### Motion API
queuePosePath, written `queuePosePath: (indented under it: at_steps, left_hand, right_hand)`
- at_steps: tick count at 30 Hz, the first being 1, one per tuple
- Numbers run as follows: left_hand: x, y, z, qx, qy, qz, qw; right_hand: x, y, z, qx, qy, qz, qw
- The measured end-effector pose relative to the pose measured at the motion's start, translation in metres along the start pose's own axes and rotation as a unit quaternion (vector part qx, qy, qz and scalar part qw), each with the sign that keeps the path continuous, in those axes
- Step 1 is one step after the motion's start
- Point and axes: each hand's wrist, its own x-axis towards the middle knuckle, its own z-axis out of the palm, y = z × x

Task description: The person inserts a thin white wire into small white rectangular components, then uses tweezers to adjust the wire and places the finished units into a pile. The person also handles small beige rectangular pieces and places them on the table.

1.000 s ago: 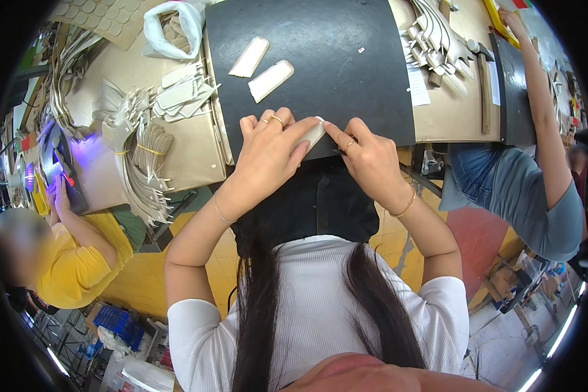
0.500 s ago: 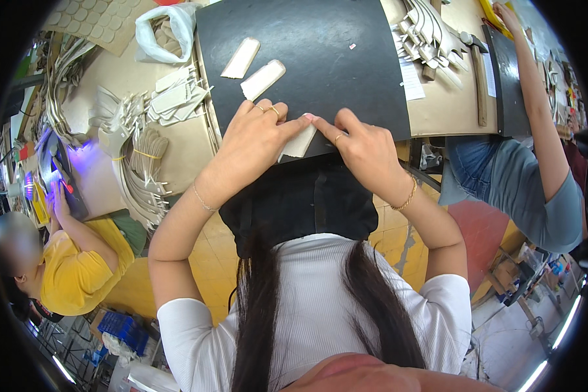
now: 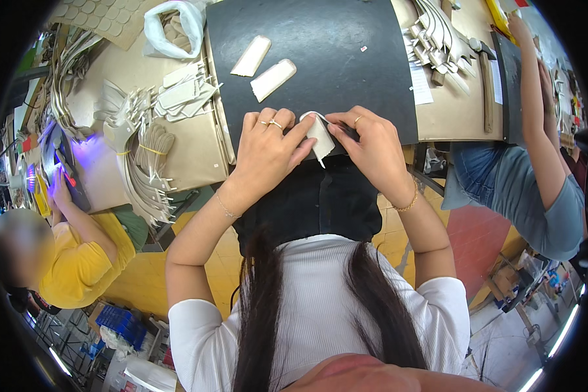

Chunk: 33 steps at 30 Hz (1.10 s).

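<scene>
A cream strap tab (image 3: pixel 319 140) with a rounded far end lies at the near edge of the black mat (image 3: pixel 320 59). My left hand (image 3: pixel 268 145) is closed on it, with index finger and thumb against its left side. From the other side, my right hand (image 3: pixel 371 149) pinches at its upper right edge, where a fold seems to lift. What exactly lies between the right fingertips is partly hidden. Two similar cream tabs, one (image 3: pixel 251 56) above the other (image 3: pixel 274 80), rest on the mat beyond my left hand.
Left of the mat lie stacked cream pieces (image 3: pixel 179 95), bundled straps (image 3: pixel 153 147) and a white bag (image 3: pixel 174 29) of pieces. To the right are more straps (image 3: pixel 438 32) and a hammer (image 3: pixel 487 91). Co-workers in yellow (image 3: pixel 78 261) and blue-grey (image 3: pixel 526 202) sit on either side.
The tab between my hands has turned more upright, its lower end now pointing toward me. My fingers have shifted along its edges, and my right hand now grips its upper right side.
</scene>
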Motion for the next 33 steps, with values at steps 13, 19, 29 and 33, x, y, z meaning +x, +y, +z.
queuePosePath:
  at_steps: [13, 19, 29, 33]
  left_hand:
    - [0.003, 0.003, -0.003, 0.045, -0.016, 0.012, 0.999]
    - [0.008, 0.006, -0.008, 0.115, -0.037, 0.049, 0.992]
    - [0.007, 0.007, -0.007, 0.135, -0.034, 0.047, 0.989]
    - [0.002, 0.004, -0.002, 0.080, -0.011, 0.057, 0.995]
  right_hand:
    - [-0.019, 0.002, 0.014, -0.068, 0.033, -0.070, 0.995]
    - [-0.030, 0.000, 0.016, -0.159, 0.028, -0.101, 0.982]
    - [-0.034, -0.004, 0.016, -0.196, 0.005, -0.095, 0.976]
    - [-0.032, -0.005, 0.016, -0.234, 0.017, -0.142, 0.962]
